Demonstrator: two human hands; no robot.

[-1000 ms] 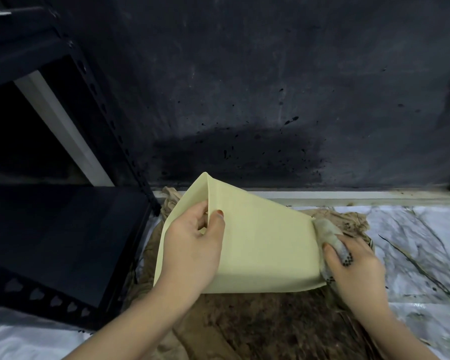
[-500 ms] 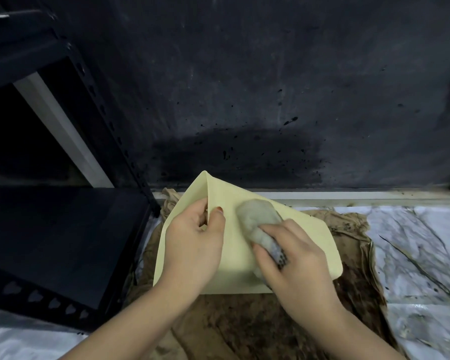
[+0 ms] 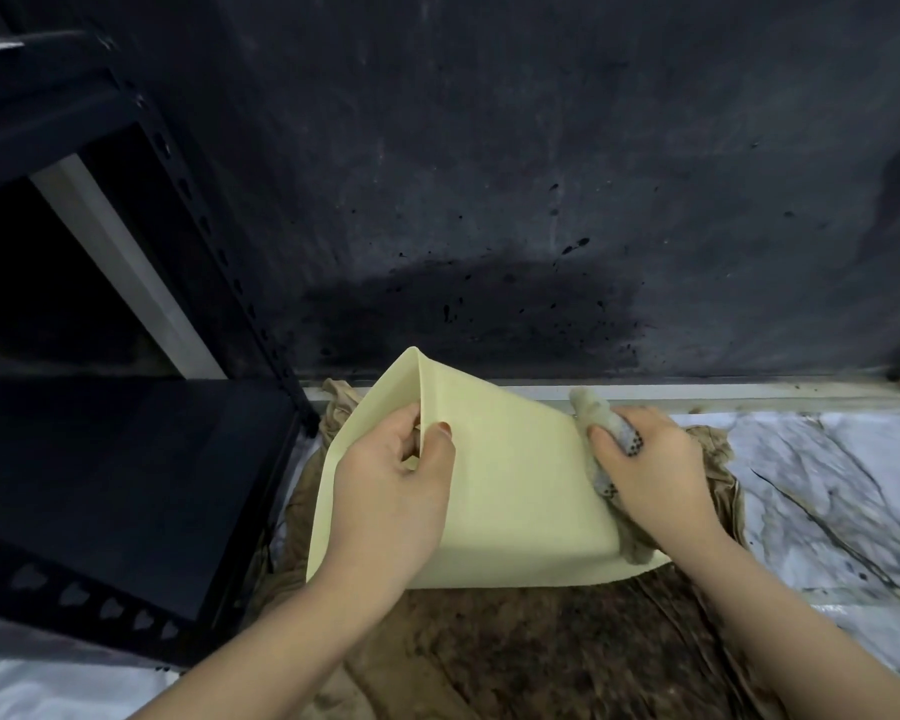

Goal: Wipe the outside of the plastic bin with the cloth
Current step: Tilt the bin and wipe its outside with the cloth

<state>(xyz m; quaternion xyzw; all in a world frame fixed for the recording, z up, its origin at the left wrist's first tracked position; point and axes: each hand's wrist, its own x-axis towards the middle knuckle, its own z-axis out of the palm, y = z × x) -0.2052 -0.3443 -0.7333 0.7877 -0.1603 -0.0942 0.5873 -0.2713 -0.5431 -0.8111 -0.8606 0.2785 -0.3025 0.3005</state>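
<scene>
A pale yellow plastic bin (image 3: pixel 515 485) lies tipped on its side, one flat outer wall facing up. My left hand (image 3: pixel 393 491) grips its rim at the left, thumb on the outer wall and fingers curled inside. My right hand (image 3: pixel 645 470) holds a bunched grey cloth (image 3: pixel 598 413) with dark dots and presses it against the bin's right edge, by the bottom corner. The cloth's lower part hangs under my palm.
The bin rests on a dirty brown fabric (image 3: pixel 541 646) spread over crumpled white sheeting (image 3: pixel 827 485). A black metal shelf unit (image 3: pixel 110 485) stands close on the left. A dark stained wall (image 3: pixel 489 200) rises right behind the bin.
My right hand with the cloth swept from the middle of the upper wall back to the bin's right edge. My left hand kept its grip on the rim.
</scene>
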